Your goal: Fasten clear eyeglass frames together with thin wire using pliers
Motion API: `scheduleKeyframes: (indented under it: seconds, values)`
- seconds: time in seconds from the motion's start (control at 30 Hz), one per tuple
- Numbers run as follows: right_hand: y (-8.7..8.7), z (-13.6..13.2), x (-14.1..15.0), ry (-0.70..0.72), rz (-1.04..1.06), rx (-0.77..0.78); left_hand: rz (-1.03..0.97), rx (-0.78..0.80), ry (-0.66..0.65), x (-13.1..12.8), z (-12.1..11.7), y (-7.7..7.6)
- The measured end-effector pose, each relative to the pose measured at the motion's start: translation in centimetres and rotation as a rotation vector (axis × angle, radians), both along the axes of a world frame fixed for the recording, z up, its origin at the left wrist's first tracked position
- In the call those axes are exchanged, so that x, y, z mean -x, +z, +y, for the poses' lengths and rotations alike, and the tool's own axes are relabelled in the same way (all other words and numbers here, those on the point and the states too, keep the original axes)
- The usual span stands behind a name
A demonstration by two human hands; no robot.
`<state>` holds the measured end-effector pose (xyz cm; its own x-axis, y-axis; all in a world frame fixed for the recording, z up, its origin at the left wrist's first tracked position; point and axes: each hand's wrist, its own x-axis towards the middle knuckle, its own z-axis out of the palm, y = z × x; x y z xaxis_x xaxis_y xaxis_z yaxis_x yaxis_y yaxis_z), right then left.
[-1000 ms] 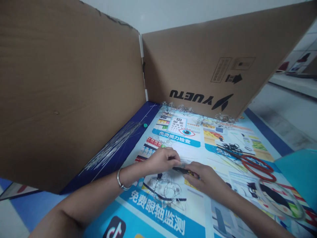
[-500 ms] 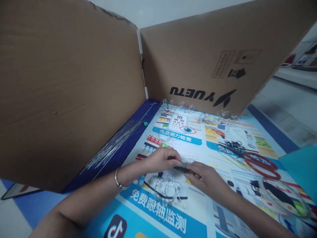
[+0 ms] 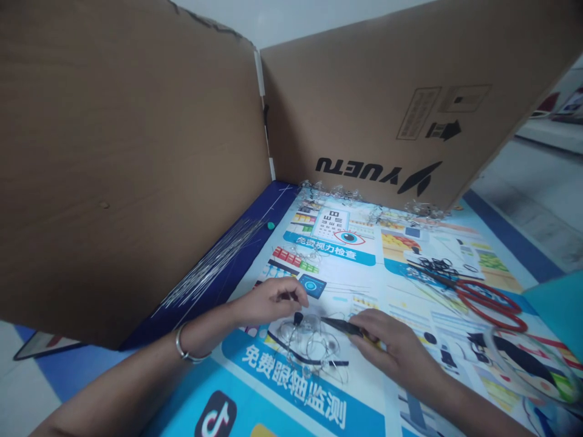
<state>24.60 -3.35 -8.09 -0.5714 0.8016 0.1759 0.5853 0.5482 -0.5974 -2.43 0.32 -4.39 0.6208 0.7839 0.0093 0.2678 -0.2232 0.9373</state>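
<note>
In my right hand is a pair of pliers, its dark narrow jaws pointing left. My left hand is to the left of the pliers' tip, apart from it, fingers curled toward the thumb. Whatever those fingers may pinch is too small to make out. Below and between the hands lies a loose tangle of thin bent wire on the printed sheet. Some of its loops pass close under my left hand.
Straight thin wires lie along the left cardboard wall. Red-handled scissors and black loops are on the right, near a clear round dish. More wire pieces line the base of the back cardboard wall.
My left hand has moved left, away from the pliers' tip. The pliers have shifted slightly right and down with my right hand, leaving a gap between the hands.
</note>
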Motion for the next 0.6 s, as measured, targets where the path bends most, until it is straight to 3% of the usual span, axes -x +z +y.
scheduleKeyframes:
  seconds: [0.27, 0.5, 0.6]
  values:
    - [-0.7, -0.5, 0.0, 0.061, 0.024, -0.167, -0.028, 0.12, -0.186, 1.7, 0.0, -1.1]
    - [-0.6, -0.9, 0.5, 0.083, -0.073, -0.277, -0.031, 0.043, -0.22, 1.8, 0.2, -2.0]
    - [-0.1, -1.1, 0.9, 0.082, -0.107, -0.394, -0.002, 0.016, -0.228, 1.7, 0.2, -2.1]
